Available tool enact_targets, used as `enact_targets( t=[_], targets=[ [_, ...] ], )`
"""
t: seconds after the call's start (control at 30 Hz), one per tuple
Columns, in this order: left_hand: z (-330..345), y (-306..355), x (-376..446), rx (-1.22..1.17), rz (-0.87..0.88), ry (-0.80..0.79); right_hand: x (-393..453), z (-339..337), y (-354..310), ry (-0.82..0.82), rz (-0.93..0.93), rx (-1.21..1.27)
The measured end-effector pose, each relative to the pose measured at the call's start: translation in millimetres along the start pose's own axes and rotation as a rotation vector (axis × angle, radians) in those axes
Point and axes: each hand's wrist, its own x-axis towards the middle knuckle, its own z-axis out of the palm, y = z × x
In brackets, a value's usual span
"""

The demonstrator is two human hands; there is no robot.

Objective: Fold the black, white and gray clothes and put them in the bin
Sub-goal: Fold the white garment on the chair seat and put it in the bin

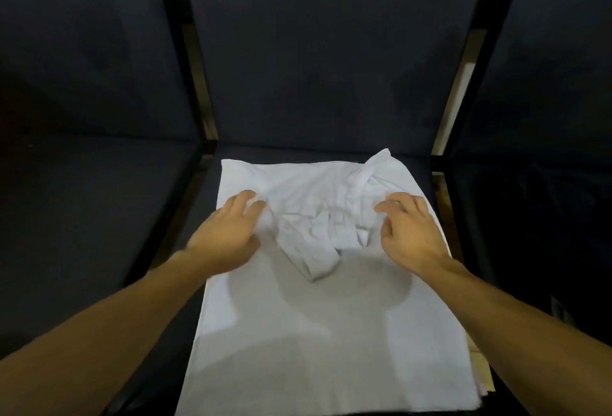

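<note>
Person, head view: two bare forearms, left hand [228,233] and right hand [410,233]; no sleeves or gloves visible.

One white garment [318,299]; two hands [228,237]; three chairs [318,51]

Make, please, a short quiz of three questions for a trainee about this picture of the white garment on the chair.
1. True or false: the white garment lies on a dark chair seat.
2. Which part of the garment is bunched up? A the far part, between the hands; B the near edge.
3. Fill in: the left hand and the right hand both touch the ____ garment.

Key: 1 true; 2 A; 3 white.
</note>
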Motion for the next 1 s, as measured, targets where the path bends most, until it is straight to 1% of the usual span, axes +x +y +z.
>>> enact_targets(
  t=[0.03, 0.07, 0.1, 0.17, 0.2, 0.27, 0.3, 0.33, 0.37, 0.43, 0.47, 0.53, 0.6, 0.67, 0.73, 0.8, 0.9, 1.0],
  targets=[
    [-1, 18, -3, -0.073, -0.038, 0.041, -1, -2, -15, 0.033, 0.002, 0.036],
    [2, 37, -8, -0.153, -0.071, 0.043, -4, -2, -29, 0.033, 0.007, 0.088],
    [7, 54, -15, -0.203, -0.101, 0.007, -10, 1, -41, -0.013, 0.025, 0.12],
    [17, 81, -21, -0.161, -0.139, -0.057, -14, 11, -51, -0.099, 0.079, 0.123],
    [22, 89, -19, -0.141, -0.161, -0.048, -14, 15, -53, -0.109, 0.109, 0.133],
    [24, 98, -16, -0.154, -0.195, -0.006, -15, 12, -57, -0.045, 0.16, 0.271],
    [21, 103, -18, -0.209, -0.21, 0.012, -19, 7, -60, 0.0, 0.178, 0.363],
    [20, 106, -20, -0.329, -0.231, 0.031, -24, 1, -61, 0.039, 0.178, 0.432],
    [17, 107, -25, -0.514, -0.27, 0.054, -31, -6, -62, 0.062, 0.172, 0.483],
    [7, 105, -39, -0.894, -0.392, 0.084, -44, -13, -58, 0.081, 0.18, 0.608],
    [-2, 106, -50, -1.032, -0.452, 0.106, -55, -21, -55, 0.092, 0.193, 0.693],
    [-12, 102, -66, -1.218, -0.573, 0.139, -72, -27, -49, 0.071, 0.25, 0.867],
    [-19, 103, -82, -1.346, -0.663, 0.13, -92, -28, -41, 0.027, 0.285, 0.926],
    [-13, 103, -97, -1.361, -0.706, 0.057, -112, -25, -32, -0.046, 0.302, 0.871],
    [-2, 102, -109, -1.328, -0.721, -0.057, -126, -24, -26, -0.169, 0.326, 0.856],
    [7, 99, -117, -1.323, -0.746, -0.116, -133, -25, -26, -0.271, 0.363, 0.84],
    [8, 95, -122, -1.326, -0.774, -0.144, -135, -28, -32, -0.301, 0.422, 0.861],
    [2, 96, -123, -1.403, -0.762, -0.141, -137, -30, -39, -0.298, 0.464, 0.899]
  ],
)
